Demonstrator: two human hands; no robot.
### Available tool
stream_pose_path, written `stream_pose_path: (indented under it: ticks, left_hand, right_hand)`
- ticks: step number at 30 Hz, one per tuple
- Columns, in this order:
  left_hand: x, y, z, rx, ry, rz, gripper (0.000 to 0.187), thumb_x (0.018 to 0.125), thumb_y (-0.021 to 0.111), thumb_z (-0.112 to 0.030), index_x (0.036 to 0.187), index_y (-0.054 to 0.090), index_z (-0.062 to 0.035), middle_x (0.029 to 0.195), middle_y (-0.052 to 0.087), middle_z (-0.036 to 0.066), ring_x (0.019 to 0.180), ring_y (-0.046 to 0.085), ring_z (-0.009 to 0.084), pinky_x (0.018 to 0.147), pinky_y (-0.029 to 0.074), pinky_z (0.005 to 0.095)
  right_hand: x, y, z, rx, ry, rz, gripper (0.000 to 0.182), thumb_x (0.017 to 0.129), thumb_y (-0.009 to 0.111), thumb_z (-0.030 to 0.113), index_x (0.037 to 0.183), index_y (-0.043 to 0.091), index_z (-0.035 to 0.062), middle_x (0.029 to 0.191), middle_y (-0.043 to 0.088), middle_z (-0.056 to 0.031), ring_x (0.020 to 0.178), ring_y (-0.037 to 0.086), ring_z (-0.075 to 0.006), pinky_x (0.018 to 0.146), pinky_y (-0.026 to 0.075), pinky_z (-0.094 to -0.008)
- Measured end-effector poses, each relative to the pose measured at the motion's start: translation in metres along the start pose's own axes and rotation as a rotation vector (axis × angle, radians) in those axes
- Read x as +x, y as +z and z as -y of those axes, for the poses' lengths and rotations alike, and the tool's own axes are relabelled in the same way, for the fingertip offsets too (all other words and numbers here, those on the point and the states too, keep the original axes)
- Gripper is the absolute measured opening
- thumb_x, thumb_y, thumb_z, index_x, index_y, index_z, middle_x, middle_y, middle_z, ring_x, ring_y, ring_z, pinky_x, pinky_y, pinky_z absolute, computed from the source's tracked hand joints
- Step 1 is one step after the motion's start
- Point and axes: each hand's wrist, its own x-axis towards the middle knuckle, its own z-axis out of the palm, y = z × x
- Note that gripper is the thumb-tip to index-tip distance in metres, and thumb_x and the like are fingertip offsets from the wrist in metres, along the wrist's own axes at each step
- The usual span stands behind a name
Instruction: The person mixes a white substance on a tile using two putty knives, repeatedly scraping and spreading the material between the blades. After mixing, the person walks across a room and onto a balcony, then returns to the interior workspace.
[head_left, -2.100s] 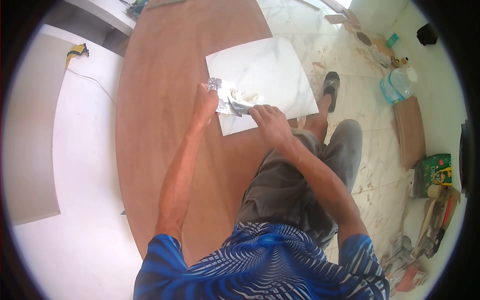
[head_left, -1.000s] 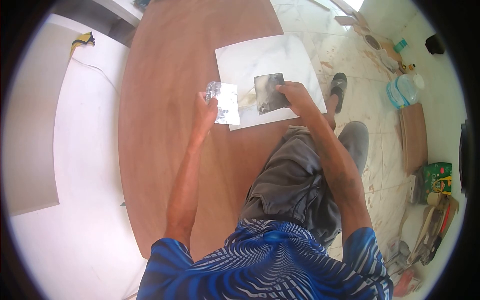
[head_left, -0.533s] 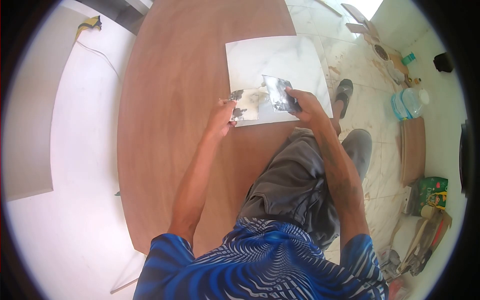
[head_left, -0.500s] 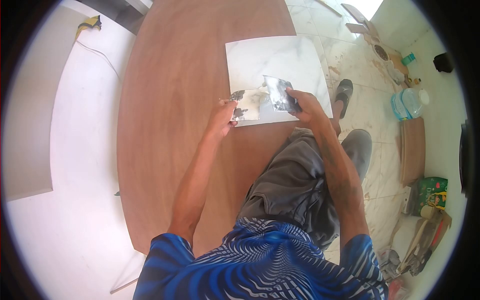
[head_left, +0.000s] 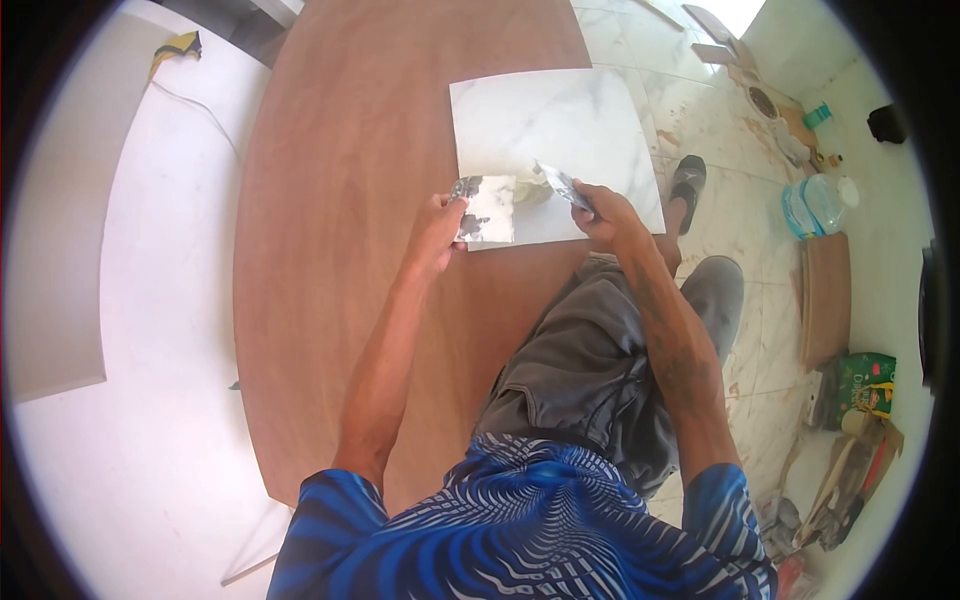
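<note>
Left hand [head_left: 436, 225] gripped a smeared scraper [head_left: 487, 208], right hand [head_left: 603, 212] clasped a second blade [head_left: 562, 184], both over the near edge of a marble tile [head_left: 560, 120], on the brown desk [head_left: 340, 200].

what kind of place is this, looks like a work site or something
Probably a room being fitted out or renovated. A marble-look tile lies on a large wooden board, the hands hold putty blades smeared with filler, and the stained floor is strewn with tools and bottles.
</note>
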Motion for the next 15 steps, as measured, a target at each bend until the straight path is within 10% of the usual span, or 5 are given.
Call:
stream_pose_path:
  ticks: [15]
  left_hand:
    - [0.009,0.032,0.010,-0.385,-0.355,0.165,0.017,0.090,0.060,-0.010,0.098,0.051,0.0015,0.087,0.053,0.010,0.060,0.048,0.0121,0.037,0.027,0.0190]
  right_hand:
    - [-0.035,0.049,0.036,0.016,-0.078,-0.072,0.024,0.095,0.063,0.024,0.096,0.060,0.0000,0.076,0.057,-0.0030,0.053,0.048,-0.0081,0.036,0.030,-0.0218]
